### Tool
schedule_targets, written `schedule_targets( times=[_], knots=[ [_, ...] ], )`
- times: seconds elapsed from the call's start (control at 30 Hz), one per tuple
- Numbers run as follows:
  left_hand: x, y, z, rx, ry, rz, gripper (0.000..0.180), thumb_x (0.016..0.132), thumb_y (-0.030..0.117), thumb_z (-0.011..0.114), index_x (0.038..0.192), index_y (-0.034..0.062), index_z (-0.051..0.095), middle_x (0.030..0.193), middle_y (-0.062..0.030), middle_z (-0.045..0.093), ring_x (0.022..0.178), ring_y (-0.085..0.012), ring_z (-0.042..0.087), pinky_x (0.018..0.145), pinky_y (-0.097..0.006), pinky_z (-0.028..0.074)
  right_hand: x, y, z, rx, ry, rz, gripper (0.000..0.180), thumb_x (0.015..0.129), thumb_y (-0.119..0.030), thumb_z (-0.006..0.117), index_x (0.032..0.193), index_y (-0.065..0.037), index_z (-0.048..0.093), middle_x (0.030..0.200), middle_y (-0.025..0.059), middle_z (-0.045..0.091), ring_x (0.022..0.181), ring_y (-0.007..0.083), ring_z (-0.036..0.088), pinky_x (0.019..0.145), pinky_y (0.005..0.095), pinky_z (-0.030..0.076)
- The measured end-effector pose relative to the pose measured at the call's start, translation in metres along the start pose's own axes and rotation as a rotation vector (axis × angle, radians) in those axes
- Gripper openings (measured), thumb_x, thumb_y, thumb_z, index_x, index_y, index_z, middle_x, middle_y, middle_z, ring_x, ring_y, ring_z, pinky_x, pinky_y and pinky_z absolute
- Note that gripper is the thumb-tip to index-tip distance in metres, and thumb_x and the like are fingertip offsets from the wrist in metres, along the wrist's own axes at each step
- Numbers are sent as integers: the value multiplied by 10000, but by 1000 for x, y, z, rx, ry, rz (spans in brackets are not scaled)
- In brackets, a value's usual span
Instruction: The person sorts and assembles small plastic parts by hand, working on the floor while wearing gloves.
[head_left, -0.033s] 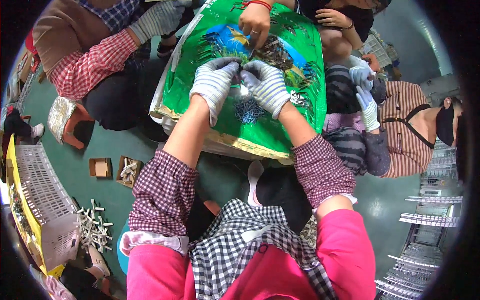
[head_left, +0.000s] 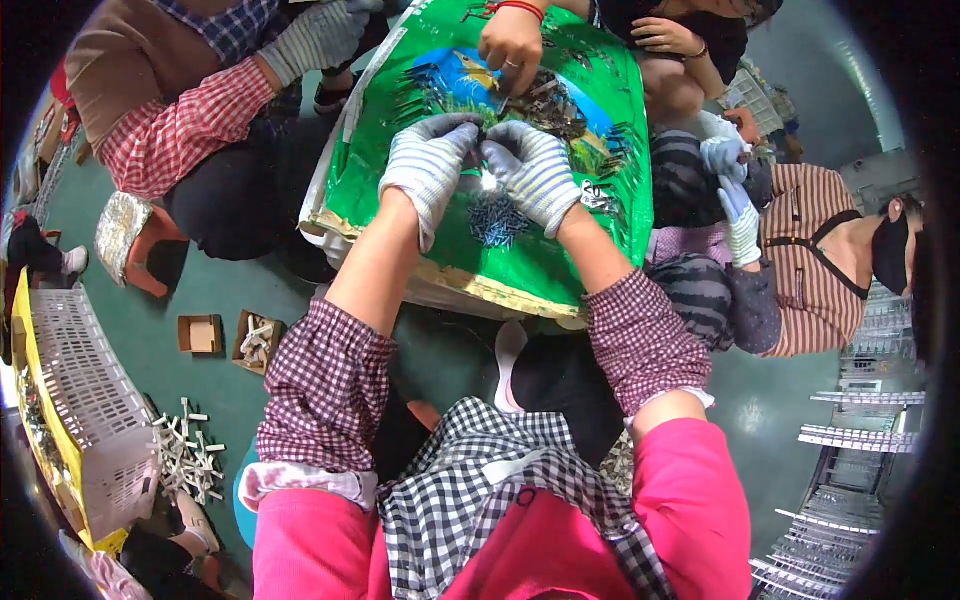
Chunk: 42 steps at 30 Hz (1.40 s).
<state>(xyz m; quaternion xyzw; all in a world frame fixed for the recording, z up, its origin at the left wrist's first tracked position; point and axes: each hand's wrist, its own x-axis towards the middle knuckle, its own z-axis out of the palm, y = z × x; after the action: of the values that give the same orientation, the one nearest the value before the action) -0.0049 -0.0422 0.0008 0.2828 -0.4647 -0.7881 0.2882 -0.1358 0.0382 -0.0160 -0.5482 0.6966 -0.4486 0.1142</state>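
Over at nine o'clock a white plastic crate (head_left: 85, 400) sits on the green floor, with a scatter of pale little pieces (head_left: 188, 455) beside it and two small cardboard boxes (head_left: 228, 338) just inward. Moving to centre, the left hand (head_left: 428, 165), in a striped knit glove, meets the right hand (head_left: 535, 170) fingertip to fingertip; both pinch a tiny shiny part (head_left: 489, 180) between them, held close, likely for fine fitting. It glints, too small to tell more. Below lies a pile of small dark parts (head_left: 497, 222) on the green printed sheet (head_left: 400, 190). At twelve o'clock another person's bare hand (head_left: 512, 45) picks at more parts.
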Motion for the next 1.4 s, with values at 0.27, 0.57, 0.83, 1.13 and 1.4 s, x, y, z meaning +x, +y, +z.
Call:
schedule_targets(
  times=[0.27, 0.57, 0.83, 1.13, 1.4],
  knots=[
    [-3, 7, 4, -40, -34, -20, 194, 857, 148, 572, 1024, 63, 623, 895, -51, 638, 724, -158, 612, 575, -294, 521, 2, 7, 4, -17, 28, 37, 142, 767, -108, 601, 876, -16, 600, 794, 160, 637, 717, 276, 613, 679, 344, 483],
    [-9, 3, 7, 16, 8, 101, 213, 852, 166, 574, 1024, 58, 636, 877, -41, 633, 751, -124, 579, 618, -270, 494, 5, 6, 2, -56, -47, 12, 222, 752, -178, 589, 891, -9, 627, 801, 192, 634, 733, 297, 625, 681, 355, 485],
    [-16, 0, 16, -11, -68, 142, 244, 844, 118, 588, 1074, 45, 613, 903, -31, 631, 698, -75, 555, 583, -211, 465, 7, 3, -21, 25, -57, 19, 146, 747, -125, 597, 830, -8, 627, 722, 159, 630, 643, 232, 599, 639, 345, 481],
    [-33, 5, 15, 278, -62, 234, 283, 844, 130, 585, 1090, -10, 579, 882, -28, 602, 768, -71, 519, 703, -221, 436, 76, 104, -204, -1025, -100, 367, 287, 825, -320, 538, 974, -92, 627, 1015, 181, 604, 943, 327, 583, 828, 413, 456],
    [-33, 4, 21, 319, -33, 92, 261, 866, 91, 557, 1105, -13, 555, 952, -48, 601, 846, -83, 537, 763, -220, 436, 106, 177, -220, -1152, -250, 483, 303, 825, -305, 536, 1022, -85, 605, 1035, 167, 600, 961, 347, 564, 830, 424, 452]
  ],
)
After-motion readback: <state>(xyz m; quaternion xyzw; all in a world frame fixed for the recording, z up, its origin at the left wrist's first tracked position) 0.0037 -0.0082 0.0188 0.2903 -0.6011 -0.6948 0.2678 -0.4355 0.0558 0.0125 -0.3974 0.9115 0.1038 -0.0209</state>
